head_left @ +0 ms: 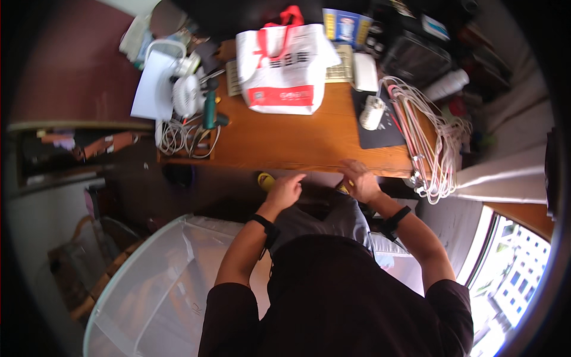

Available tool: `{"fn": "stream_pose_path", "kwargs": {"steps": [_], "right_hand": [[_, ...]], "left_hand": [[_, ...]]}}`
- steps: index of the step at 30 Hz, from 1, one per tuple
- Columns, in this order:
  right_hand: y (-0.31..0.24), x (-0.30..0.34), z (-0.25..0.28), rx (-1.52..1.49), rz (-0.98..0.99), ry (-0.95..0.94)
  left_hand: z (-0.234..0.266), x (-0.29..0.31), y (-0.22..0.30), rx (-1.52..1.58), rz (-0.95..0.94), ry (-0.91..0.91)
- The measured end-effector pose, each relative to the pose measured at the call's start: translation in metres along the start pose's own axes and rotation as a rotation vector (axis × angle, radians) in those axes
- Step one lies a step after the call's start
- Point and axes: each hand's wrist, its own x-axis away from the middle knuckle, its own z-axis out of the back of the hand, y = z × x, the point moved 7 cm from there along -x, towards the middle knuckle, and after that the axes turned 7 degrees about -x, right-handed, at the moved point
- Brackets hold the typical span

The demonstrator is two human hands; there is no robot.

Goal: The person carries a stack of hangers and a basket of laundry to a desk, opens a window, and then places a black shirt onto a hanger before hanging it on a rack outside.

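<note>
Your left hand [287, 190] holds nothing that shows; its fingers are loosely bent and point to your right. Your right hand [360, 179] likewise shows nothing in its grip, its fingers slightly apart and bent at the front edge of the table [262, 143]. Contact with that edge cannot be confirmed. The hands are apart from each other, the right a little farther forward.

Directly ahead of your left hand, across a stretch of tabletop, sits the white and red bag [284, 68]. Its base faces you and its red handles point away, so its long axis runs roughly straight out from you. It lies forward and slightly left of your right hand; neither hand is clearly the nearer.

Just ahead of your right hand, and closer to it than the bag, is a white mouse [372, 113] on a black mat [385, 135]. Beyond, to that hand's right, hangs a bundle of pale cables [437, 128] over the table's edge.
</note>
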Motion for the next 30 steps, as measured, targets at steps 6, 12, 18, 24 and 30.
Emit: {"fn": "stream_pose_path", "kwargs": {"steps": [6, 12, 18, 24, 30], "right_hand": [[-0.102, -0.084, -0.149, -0.068, 0.086, -0.458], [-0.183, -0.155, -0.317, -0.099, -0.034, -0.82], [-0.263, -0.229, -0.433, -0.001, -0.118, -1.119], [-0.273, -0.321, -0.53, 0.0, -0.288, -0.943], [-0.348, -0.357, -0.693, -0.108, -0.137, -1.07]], "left_hand": [[0.061, 0.137, -0.243, 0.022, 0.505, 0.319], [0.097, 0.267, -0.452, 0.063, 0.914, 0.285], [0.148, 0.343, -0.568, 0.358, 1.102, 0.331], [0.234, 0.37, -0.611, 0.561, 1.275, 0.686], [0.22, 0.458, -0.674, 0.764, 1.211, 1.264]]}}
